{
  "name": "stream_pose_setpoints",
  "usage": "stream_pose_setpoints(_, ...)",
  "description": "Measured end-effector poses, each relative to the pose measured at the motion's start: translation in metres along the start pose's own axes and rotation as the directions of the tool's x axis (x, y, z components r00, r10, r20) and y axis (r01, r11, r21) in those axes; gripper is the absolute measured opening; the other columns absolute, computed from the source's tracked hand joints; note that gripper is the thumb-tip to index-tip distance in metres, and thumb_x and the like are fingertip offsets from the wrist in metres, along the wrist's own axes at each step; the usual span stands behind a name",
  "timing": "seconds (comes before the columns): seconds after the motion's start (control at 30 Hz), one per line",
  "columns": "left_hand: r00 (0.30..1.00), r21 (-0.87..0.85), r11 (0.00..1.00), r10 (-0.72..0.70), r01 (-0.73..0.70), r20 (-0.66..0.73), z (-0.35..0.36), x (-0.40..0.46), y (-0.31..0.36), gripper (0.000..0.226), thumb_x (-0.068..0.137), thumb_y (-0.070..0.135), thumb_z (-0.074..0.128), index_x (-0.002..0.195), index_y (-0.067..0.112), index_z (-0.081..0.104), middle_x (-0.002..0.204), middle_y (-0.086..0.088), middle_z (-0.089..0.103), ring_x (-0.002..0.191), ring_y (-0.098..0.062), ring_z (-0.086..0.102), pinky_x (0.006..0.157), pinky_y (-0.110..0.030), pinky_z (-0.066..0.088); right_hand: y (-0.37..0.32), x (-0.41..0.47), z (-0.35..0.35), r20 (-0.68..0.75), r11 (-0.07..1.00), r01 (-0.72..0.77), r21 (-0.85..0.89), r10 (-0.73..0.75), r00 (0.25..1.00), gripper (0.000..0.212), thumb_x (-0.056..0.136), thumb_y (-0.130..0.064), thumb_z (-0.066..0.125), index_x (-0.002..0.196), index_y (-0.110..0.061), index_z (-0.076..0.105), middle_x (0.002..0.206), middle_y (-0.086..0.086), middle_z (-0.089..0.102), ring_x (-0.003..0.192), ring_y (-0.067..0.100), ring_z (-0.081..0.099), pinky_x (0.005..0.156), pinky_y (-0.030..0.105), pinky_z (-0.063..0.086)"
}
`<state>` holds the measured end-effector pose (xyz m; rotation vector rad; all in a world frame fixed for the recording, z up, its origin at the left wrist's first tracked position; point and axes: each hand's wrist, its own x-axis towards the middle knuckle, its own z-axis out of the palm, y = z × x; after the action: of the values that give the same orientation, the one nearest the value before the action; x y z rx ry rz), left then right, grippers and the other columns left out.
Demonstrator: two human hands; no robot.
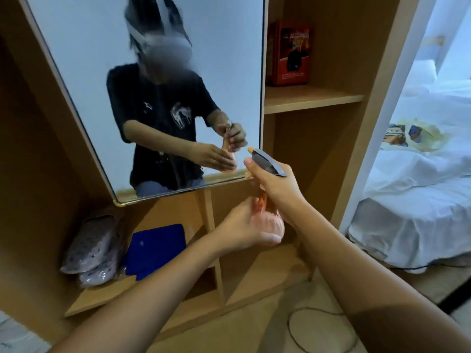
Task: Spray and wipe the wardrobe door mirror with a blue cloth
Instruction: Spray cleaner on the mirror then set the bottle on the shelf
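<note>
Head view: spray step in hand, wipe not begun. Right hand clamped round neck and grey trigger head of spray bottle; left hand cupped under its orange body. Nozzle aimed toward mirror, just beside lower right corner. Blue cloth flat on low shelf, beside slippers. Next, likely: squeeze trigger, then fetch cloth.

Single head-worn wide-angle view, looking forward and down from close range at the wardrobe door mirror, tilted so verticals lean. Near enough to catch the wearer reflected in the glass. Shelves to the right, bed at the far right edge.
</note>
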<state>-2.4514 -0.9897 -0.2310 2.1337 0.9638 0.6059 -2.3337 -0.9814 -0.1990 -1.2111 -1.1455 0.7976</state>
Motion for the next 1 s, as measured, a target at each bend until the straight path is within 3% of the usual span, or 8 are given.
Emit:
stream_pose_setpoints(0.07,0.998,-0.017,1.0,-0.022,0.023,0.059,-0.017,0.007,0.025,0.064,0.069,0.033,0.085,0.121,0.025,0.049,0.115,0.011,0.059,0.102,-0.003,0.057,0.087,-0.017,0.048,-0.031,0.003,-0.01,0.021,0.997,-0.057,0.059,0.056,0.998,0.038,0.084,-0.038,0.075,0.095,-0.002,0.069,0.074,0.008,0.06,0.069,0.017,0.056,0.07,0.032,0.047)
stream_pose_setpoints(0.17,0.988,-0.026,0.998,-0.05,0.054,0.143,-0.043,0.011,0.066,0.065,0.069,0.037,0.084,0.122,0.028,0.048,0.113,0.014,0.058,0.101,-0.001,0.055,0.085,-0.016,0.046,-0.08,0.006,-0.026,0.07,0.992,-0.096,0.085,0.09,0.993,0.025,0.083,-0.031,0.076,0.094,-0.009,0.072,0.069,0.0,0.063,0.066,0.013,0.058,0.066,0.024,0.048)
stream_pose_setpoints(0.3,0.967,-0.059,0.991,-0.101,0.118,0.236,-0.084,0.014,0.13,0.072,0.067,0.042,0.083,0.124,0.036,0.04,0.118,0.017,0.052,0.109,-0.002,0.051,0.089,-0.023,0.044,-0.163,0.012,-0.049,0.107,0.967,-0.193,0.164,0.177,0.978,0.034,0.082,-0.027,0.077,0.104,-0.003,0.069,0.076,0.006,0.062,0.067,0.015,0.057,0.067,0.026,0.049)
stream_pose_setpoints(0.4,0.947,-0.106,0.982,-0.119,0.157,0.3,-0.116,0.018,0.184,0.073,0.068,0.039,0.083,0.121,0.044,0.034,0.116,0.022,0.046,0.108,0.0,0.048,0.084,-0.019,0.043,-0.23,0.019,-0.067,0.119,0.954,-0.216,0.21,0.194,0.974,0.038,0.083,-0.024,0.076,0.108,0.003,0.066,0.076,0.008,0.06,0.065,0.012,0.056,0.064,0.02,0.051)
stream_pose_setpoints(0.6,0.914,-0.197,0.954,-0.14,0.228,0.382,-0.162,0.031,0.275,0.092,0.059,0.044,0.085,0.137,0.039,0.038,0.13,0.013,0.052,0.12,-0.009,0.05,0.102,-0.037,0.046,-0.343,0.036,-0.107,0.17,0.964,-0.18,0.197,0.147,0.974,0.04,0.085,-0.022,0.073,0.115,0.003,0.065,0.088,0.013,0.059,0.069,0.012,0.057,0.066,0.02,0.05)
stream_pose_setpoints(0.73,0.935,-0.175,0.962,-0.145,0.209,0.324,-0.168,0.037,0.326,0.091,0.059,0.045,0.086,0.137,0.035,0.04,0.127,0.014,0.052,0.116,-0.007,0.05,0.101,-0.034,0.045,-0.39,0.038,-0.132,0.156,0.97,-0.152,0.191,0.123,0.98,0.022,0.087,-0.02,0.072,0.106,-0.01,0.07,0.083,0.004,0.066,0.068,0.01,0.058,0.064,0.02,0.051)
stream_pose_setpoints(0.87,0.977,-0.119,0.977,-0.16,0.177,0.139,-0.155,0.042,0.361,0.077,0.063,0.043,0.086,0.126,0.033,0.042,0.111,0.018,0.048,0.102,-0.003,0.049,0.079,-0.016,0.042,-0.403,0.041,-0.144,0.055,0.98,-0.146,0.136,0.139,0.989,0.018,0.085,-0.025,0.075,0.098,-0.014,0.07,0.072,-0.002,0.066,0.064,0.009,0.06,0.063,0.024,0.051)
stream_pose_setpoints(1.0,0.981,-0.099,0.977,-0.192,0.19,-0.02,-0.136,0.052,0.371,0.083,0.061,0.045,0.086,0.13,0.026,0.044,0.121,0.008,0.051,0.105,-0.011,0.049,0.081,-0.02,0.041,-0.402,0.049,-0.149,-0.071,0.973,-0.178,0.149,0.191,0.979,0.018,0.082,-0.031,0.077,0.094,-0.022,0.067,0.075,-0.006,0.068,0.069,0.006,0.065,0.071,0.024,0.056)
